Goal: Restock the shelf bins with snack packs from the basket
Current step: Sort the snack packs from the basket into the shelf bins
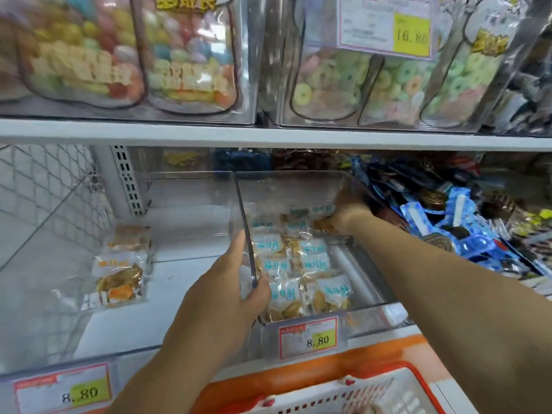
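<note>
Snack packs (298, 264) with pale blue labels are shown piled in a clear bin (298, 186) at the middle of the lower shelf (179, 294), covering its floor from the front edge to the rear. The bin's left wall is gripped near the front corner by the left hand (230, 288), with fingers curled round its edge. The right hand (348, 210) is reached deep into the rear right corner of the bin, over the packs there; whether a pack is held cannot be told through the blur. A white-and-orange basket (415, 375) is seen below the shelf's front edge. A price tag (309, 339) marked 8.80 is fixed to the bin's front. A few orange-labelled packs (122, 264) are held in a neighbouring bin (89, 339) to the left, and blue-wrapped packs (442, 222) are heaped to the right. Bags of coloured sweets (185, 55) are stood on the upper shelf (268, 135).
</note>
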The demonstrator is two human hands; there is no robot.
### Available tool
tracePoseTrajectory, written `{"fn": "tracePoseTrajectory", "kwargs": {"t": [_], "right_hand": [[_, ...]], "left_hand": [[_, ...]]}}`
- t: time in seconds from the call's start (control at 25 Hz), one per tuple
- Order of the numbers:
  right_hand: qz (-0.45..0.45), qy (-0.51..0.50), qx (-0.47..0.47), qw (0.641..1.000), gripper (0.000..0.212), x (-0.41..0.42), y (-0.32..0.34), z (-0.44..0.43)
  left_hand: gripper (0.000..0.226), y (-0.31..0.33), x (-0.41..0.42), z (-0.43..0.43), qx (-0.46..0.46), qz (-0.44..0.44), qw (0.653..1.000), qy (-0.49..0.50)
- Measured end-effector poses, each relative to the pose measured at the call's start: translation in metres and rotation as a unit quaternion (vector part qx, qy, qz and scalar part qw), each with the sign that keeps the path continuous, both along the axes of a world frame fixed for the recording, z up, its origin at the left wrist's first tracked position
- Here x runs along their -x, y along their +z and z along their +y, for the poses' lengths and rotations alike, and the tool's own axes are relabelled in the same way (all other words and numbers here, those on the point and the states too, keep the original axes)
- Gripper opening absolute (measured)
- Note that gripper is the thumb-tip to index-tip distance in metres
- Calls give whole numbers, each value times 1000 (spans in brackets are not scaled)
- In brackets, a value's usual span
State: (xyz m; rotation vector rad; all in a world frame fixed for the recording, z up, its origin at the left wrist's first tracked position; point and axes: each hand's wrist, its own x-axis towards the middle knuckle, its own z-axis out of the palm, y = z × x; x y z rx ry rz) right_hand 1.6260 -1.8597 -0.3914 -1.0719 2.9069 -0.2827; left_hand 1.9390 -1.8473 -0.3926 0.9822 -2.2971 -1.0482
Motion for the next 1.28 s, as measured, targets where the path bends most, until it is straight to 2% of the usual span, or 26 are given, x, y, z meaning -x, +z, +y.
{"fn": "tracePoseTrajectory", "kwargs": {"t": [0.08,0.24,0.32,0.44,0.52,0.64,0.76,0.84,0.88,0.96,1.04,1.12,1.2,1.24,1.28], "right_hand": [[-26,-10,22,999,50,7,-10,-5],[65,6,-19,998,56,8,-22,-8],[97,15,-21,995,52,5,-26,-5],[55,7,61,997,44,13,-37,-5],[18,39,100,994,37,19,-44,-7],[47,74,24,996,40,21,-45,-11],[102,57,-103,988,59,12,-30,-12],[102,56,-120,986,67,5,-16,0],[101,62,-94,989,63,-1,-6,11],[71,87,71,991,50,-18,11,46],[13,111,281,953,42,-54,26,96],[5,140,422,896,30,-97,22,146],[-1,126,512,850,22,-129,-10,191],[-20,97,524,846,20,-140,-36,212],[-47,61,511,856,18,-149,-64,228]], "left_hand": [[75,-1,0,-2,-1,4,1000,-4],[76,-2,0,-3,-3,13,1000,-6],[77,-3,1,-3,8,16,1000,-8],[77,-2,1,-3,30,3,1000,-4],[77,1,1,-1,37,-2,999,-6],[77,0,1,-1,48,-3,999,-9],[76,-2,1,-1,48,5,999,-10],[76,-1,2,1,34,6,999,-8],[76,-1,2,2,30,-2,1000,0],[75,-2,-1,10,95,-9,995,33],[64,2,-5,27,230,67,969,60],[48,2,-9,51,292,138,945,41],[38,-14,-10,75,288,148,945,-33],[36,-29,-9,87,264,120,954,-75],[34,-47,-8,97,234,76,963,-109]]}}
